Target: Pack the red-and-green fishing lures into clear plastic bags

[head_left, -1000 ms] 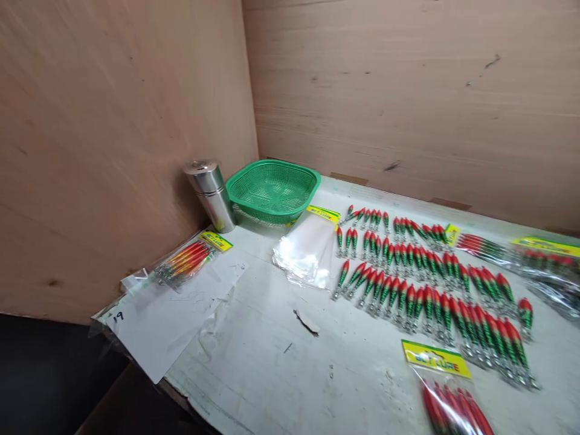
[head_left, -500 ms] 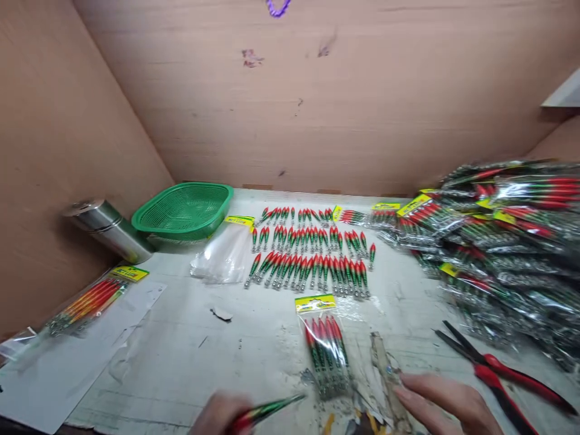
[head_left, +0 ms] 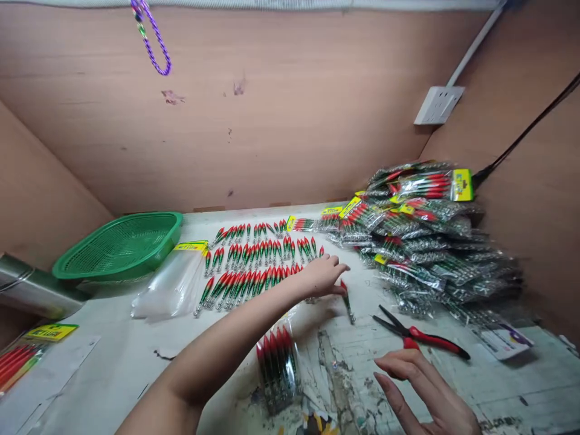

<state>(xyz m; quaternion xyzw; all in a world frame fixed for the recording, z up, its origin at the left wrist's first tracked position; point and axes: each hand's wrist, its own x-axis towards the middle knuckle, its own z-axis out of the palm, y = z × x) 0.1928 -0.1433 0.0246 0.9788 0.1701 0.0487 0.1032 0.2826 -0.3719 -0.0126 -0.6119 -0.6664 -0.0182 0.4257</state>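
Your left hand (head_left: 321, 278), fingers parted at centre, best handles the lure (head_left: 347, 303) by its red tip (head_left: 343, 286), while your right hand (head_left: 428, 393), lower right, curves open.

One red-and-green lure (head_left: 348, 304) is slanting near the table's middle, red end away, hooks nearer, right of the rows. Matching loose lures (head_left: 246, 252) are lying in three rows, partly hidden.

A rounded green plastic mesh basket (head_left: 122, 244) stands beside a silvery metal cylinder (head_left: 36, 287) (only partly in view). A purple braided cord loop (head_left: 147, 47) hangs before brown wooden panelling (head_left: 281, 121), a white rectangular socket (head_left: 438, 106) sits farther right, and black-and-red pliers (head_left: 410, 332) lie below.
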